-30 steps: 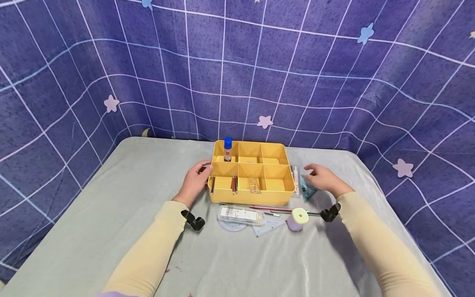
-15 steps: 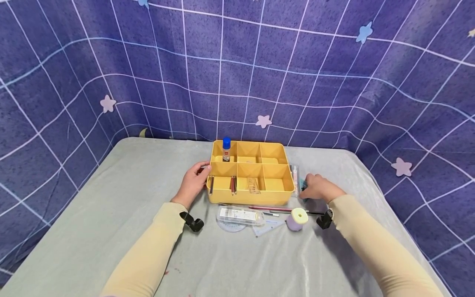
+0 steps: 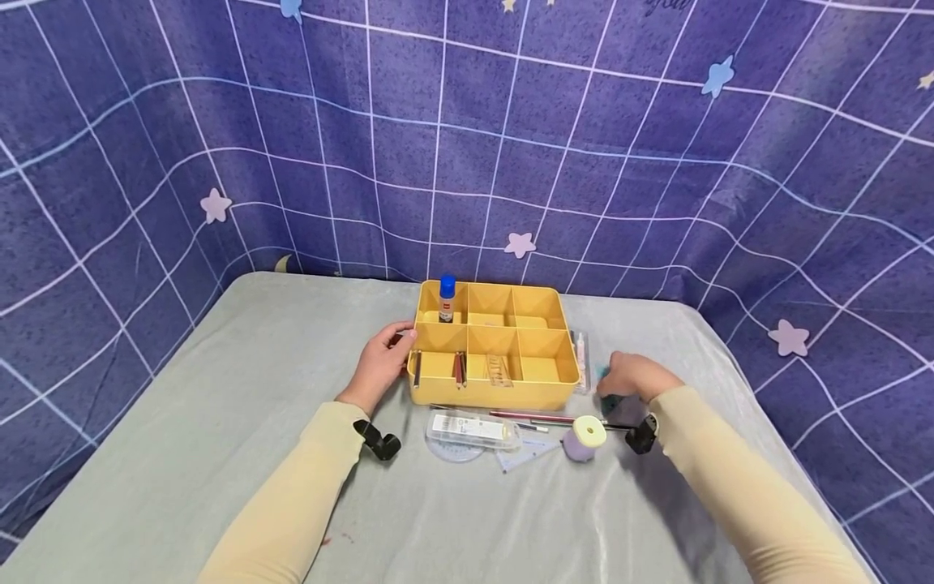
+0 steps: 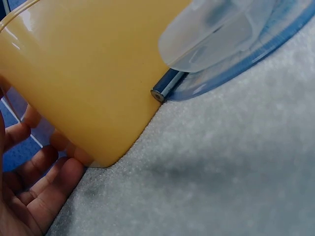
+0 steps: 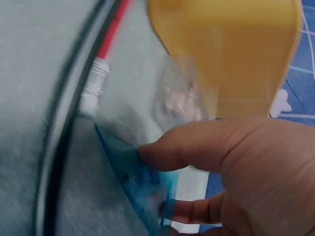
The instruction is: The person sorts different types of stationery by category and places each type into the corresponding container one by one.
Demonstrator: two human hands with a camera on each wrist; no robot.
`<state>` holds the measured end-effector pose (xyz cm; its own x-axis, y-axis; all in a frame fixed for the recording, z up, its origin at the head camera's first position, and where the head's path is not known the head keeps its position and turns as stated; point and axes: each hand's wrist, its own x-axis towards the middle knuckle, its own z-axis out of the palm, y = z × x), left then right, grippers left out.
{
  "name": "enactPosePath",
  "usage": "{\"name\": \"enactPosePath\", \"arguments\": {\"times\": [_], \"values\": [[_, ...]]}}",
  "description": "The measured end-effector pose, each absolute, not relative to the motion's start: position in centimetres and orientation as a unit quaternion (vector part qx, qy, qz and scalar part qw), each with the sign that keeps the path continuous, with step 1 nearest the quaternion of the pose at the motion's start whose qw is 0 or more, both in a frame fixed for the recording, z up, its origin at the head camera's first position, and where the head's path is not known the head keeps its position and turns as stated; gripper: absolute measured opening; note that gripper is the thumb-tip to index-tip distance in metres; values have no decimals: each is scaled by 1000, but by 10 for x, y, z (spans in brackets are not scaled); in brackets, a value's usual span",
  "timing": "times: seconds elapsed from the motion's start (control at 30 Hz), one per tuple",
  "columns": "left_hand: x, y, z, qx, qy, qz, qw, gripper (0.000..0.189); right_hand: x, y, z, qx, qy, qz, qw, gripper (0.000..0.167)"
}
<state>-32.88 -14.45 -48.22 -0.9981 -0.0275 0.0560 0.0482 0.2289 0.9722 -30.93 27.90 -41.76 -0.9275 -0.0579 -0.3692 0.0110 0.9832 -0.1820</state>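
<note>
A yellow six-compartment box [image 3: 496, 396] stands on the cloth-covered table. My left hand [image 3: 379, 357] rests against its left side, with relaxed fingers [image 4: 54, 191] touching the outer wall near the base. To the right of the box, my right hand [image 3: 638, 375] pinches a clear teal set square [image 5: 130, 169] between thumb and fingers; it is tilted up in the right wrist view. Inside the box stand a blue-capped glue stick [image 3: 447, 300], several short pencils [image 3: 460, 369] and a clear stencil ruler [image 3: 499, 371].
In front of the box lie a clear plastic case [image 3: 470, 428], a protractor [image 3: 454, 452], a pale set square [image 3: 524, 454], pencils [image 3: 511, 418] and a purple-and-yellow sharpener-like piece [image 3: 582, 440]. A clear packet [image 3: 581, 365] lies by its right wall.
My right hand has come down onto the teal set square, taken hold of it and begun tilting it up. The left hand stays at the box.
</note>
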Motion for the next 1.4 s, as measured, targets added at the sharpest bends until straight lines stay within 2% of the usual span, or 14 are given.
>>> {"name": "enactPosePath", "arguments": {"times": [0.13,0.37,0.63,0.87,0.97,1.17,1.4], "values": [[-330,-146,-483,-10,-783,-621,36,43,-312,288,-414,-41,980,-88,173,11],[-330,-146,-484,-16,-784,-620,39,43,-315,313,-392,-55,973,-170,148,9],[-329,-144,-484,-13,-779,-625,37,40,-312,307,-335,-71,969,-230,-52,9],[-329,-144,-483,-9,-788,-614,41,41,-303,255,-324,-163,930,-289,-159,5],[-329,-144,-483,-8,-791,-611,43,41,-298,227,-332,-210,922,-282,-165,5],[-329,-145,-484,-8,-784,-620,26,42,-291,183,-357,-295,909,-268,-123,7],[-330,-145,-484,-9,-779,-626,35,40,-291,163,-376,-381,893,-194,-139,9]]}}
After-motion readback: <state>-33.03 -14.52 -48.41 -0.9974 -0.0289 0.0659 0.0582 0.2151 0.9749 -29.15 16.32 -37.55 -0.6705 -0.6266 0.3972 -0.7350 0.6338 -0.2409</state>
